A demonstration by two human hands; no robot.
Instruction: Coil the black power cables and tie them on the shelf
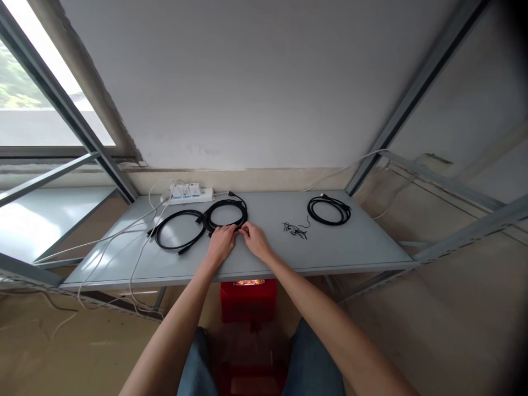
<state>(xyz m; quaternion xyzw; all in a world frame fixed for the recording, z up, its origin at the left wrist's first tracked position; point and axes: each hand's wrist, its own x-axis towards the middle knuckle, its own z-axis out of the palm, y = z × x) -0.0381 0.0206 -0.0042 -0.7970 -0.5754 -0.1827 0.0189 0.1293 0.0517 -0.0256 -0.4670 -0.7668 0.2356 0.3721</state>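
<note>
A coiled black cable (226, 203) lies on the grey shelf (264, 258), its near side partly hidden by my fingers. My left hand (223, 242) is closed on the near edge of this coil, with its fingers bent over the strands. Close beside it, my right hand (254, 240) has thumb and fingertips pinched together at the coil's near right side; whatever is between them is too small to make out. To the left, a second black cable coil (158, 235) lies against the first. A small heap of thin black ties (295, 230) sits to the right of my hands.
A third black cable coil (329, 222) lies at the right. At the back left stands a white power strip (205, 195) with plugs in it, and white cords (142, 247) hang over the front edge. Metal uprights (371, 151) frame the shelf; below is a red object (247, 302).
</note>
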